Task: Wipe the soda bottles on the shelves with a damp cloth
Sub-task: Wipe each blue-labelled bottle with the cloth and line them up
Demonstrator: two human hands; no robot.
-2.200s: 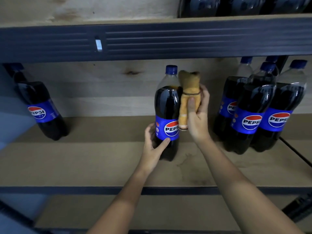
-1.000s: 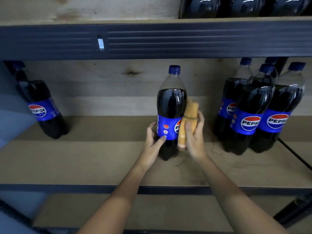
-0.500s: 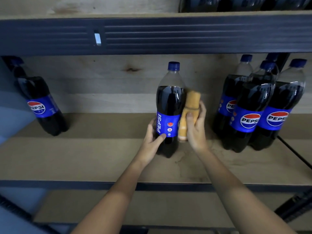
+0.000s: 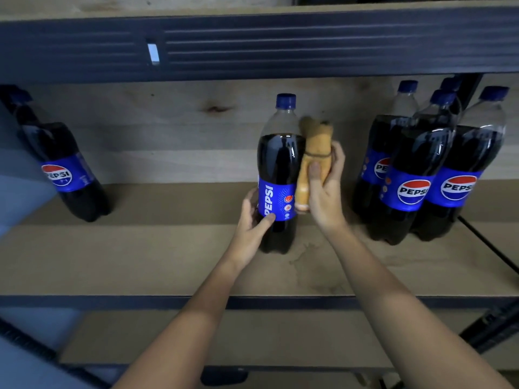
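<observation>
Cloth (image 4: 314, 164) has moved up the bottle (image 4: 278, 169) side since 0.5 s ago; bottle label turned slightly.
Right hand (image 4: 327, 192) grips folded cloth against bottle's right side. Left hand (image 4: 254, 220) curls round lower bottle, thumb on label. Bottle upright, mid-shelf (image 4: 140, 262); other bottles (image 4: 421, 175) grouped right, well apart.
</observation>
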